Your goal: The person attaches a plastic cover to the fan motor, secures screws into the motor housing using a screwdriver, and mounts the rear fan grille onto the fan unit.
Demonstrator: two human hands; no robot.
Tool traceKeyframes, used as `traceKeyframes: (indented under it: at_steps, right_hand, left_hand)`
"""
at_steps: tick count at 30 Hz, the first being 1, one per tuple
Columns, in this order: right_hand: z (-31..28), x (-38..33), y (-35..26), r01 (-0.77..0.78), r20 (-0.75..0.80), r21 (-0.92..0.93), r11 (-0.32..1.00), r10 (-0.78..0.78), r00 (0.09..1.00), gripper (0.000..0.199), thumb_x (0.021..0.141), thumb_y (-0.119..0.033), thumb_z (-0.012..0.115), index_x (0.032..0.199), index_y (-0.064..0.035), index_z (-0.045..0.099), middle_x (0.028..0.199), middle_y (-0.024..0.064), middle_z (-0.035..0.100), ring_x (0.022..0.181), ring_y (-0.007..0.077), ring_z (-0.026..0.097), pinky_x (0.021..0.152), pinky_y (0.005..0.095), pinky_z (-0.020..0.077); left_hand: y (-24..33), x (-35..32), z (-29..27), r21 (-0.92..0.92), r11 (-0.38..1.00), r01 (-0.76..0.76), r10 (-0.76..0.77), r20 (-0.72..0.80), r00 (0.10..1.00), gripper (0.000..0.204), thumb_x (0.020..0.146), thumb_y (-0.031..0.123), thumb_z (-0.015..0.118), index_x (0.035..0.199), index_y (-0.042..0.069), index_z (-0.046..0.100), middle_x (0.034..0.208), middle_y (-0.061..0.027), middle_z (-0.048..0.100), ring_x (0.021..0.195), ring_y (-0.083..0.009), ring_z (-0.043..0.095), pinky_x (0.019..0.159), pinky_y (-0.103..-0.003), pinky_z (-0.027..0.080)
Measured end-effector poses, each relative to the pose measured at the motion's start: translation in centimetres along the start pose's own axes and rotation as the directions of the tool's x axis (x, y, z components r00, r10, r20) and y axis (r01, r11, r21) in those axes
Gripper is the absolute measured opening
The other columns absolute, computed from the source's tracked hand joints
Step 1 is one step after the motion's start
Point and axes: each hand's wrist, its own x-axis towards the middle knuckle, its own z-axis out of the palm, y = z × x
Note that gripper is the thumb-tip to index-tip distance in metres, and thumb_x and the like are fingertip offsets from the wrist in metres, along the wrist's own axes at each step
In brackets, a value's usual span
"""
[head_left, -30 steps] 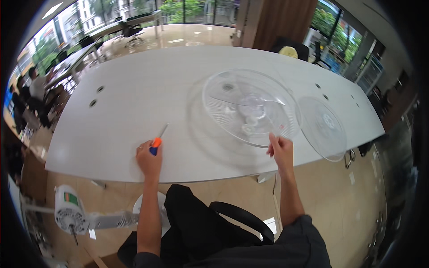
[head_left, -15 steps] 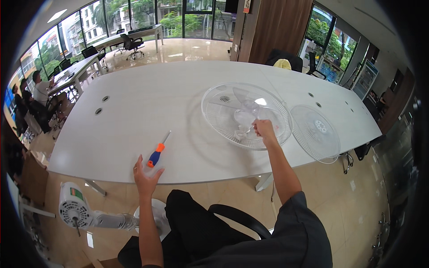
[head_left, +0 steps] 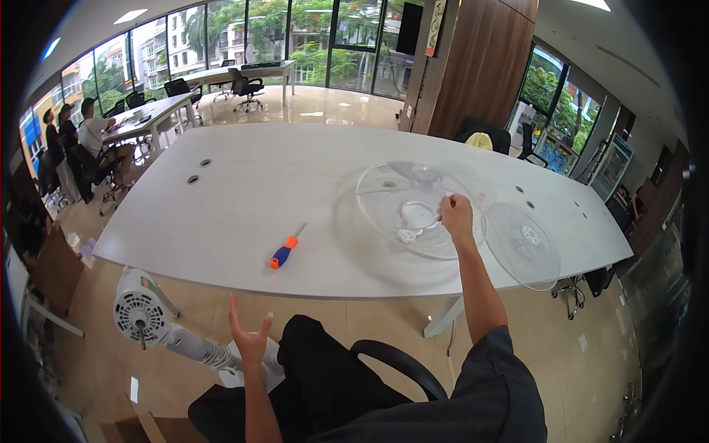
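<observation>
clear fan grille (head_left: 413, 210) lies on the white desk (head_left: 244, 192), right of centre. right hand (head_left: 456, 215) rests on its middle, fingers curled on the hub; exact grip can't tell. second clear grille (head_left: 523, 245) just beside it, overhanging the desk's near-right edge. orange-blue screwdriver (head_left: 286, 247) lies near the front edge, untouched. left hand (head_left: 249, 338) off the desk, fingers spread, empty. fan motor on stand (head_left: 140, 314) on the floor at left.

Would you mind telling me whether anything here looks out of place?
The second fan grille overhangs the white table edge at the right. The fan motor and stand lie on the floor beside the chair.
</observation>
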Motion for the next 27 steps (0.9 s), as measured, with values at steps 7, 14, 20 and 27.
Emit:
traceKeyframes:
  at_steps: [7, 14, 20, 27]
  right_hand:
    - [9.5, -6.2, -7.3, 0.023, 0.217, 0.352, 0.936, -0.106, 0.971, 0.023, 0.091, -0.015, 0.053, 0.080, 0.0029, 0.063, 0.067, 0.0113, 0.066, 0.053, 0.0150, 0.062, 0.051, 0.0291, 0.0476]
    - [26.6, -10.9, -7.8, -0.146, 0.453, 0.443, 0.884, -0.081, 0.888, 0.025, 0.090, -0.017, 0.055, 0.079, 0.0034, 0.064, 0.067, 0.0109, 0.066, 0.055, 0.0166, 0.063, 0.053, 0.0298, 0.0498]
    - [34.9, -14.8, -10.4, -0.041, 0.414, 0.338, 0.940, -0.109, 0.904, 0.027, 0.090, -0.017, 0.053, 0.080, 0.0050, 0.065, 0.067, 0.0109, 0.065, 0.057, 0.0184, 0.064, 0.052, 0.0305, 0.0502]
    - [39.0, -10.2, -1.8, 0.277, 0.232, 0.065, 0.959, -0.284, 0.930, 0.029, 0.089, -0.015, 0.054, 0.068, 0.0030, 0.064, 0.058, 0.0134, 0.064, 0.044, 0.0202, 0.062, 0.047, 0.0344, 0.0524]
  left_hand:
    - [-0.4, -8.5, -1.6, -0.146, 0.970, 0.194, -0.188, 0.051, 0.981, 0.083, 0.078, 0.021, 0.082, 0.144, -0.005, 0.038, 0.147, -0.0205, 0.044, 0.137, -0.0299, 0.041, 0.111, -0.044, 0.034]
    - [1.1, -13.9, -4.8, -0.021, 0.954, 0.299, -0.298, 0.063, 0.953, 0.076, 0.079, 0.023, 0.081, 0.139, -0.005, 0.045, 0.138, -0.0221, 0.053, 0.130, -0.0307, 0.050, 0.106, -0.045, 0.040]
    - [0.0, -15.8, -6.7, -0.004, 0.940, 0.342, -0.341, 0.052, 0.939, 0.073, 0.079, 0.026, 0.081, 0.137, -0.005, 0.048, 0.134, -0.0224, 0.056, 0.127, -0.0302, 0.053, 0.104, -0.044, 0.042]
    - [-1.1, -15.6, -3.8, -0.018, 0.936, 0.351, -0.344, 0.150, 0.927, 0.068, 0.081, 0.025, 0.080, 0.136, -0.003, 0.051, 0.133, -0.0203, 0.058, 0.125, -0.0288, 0.055, 0.102, -0.042, 0.043]
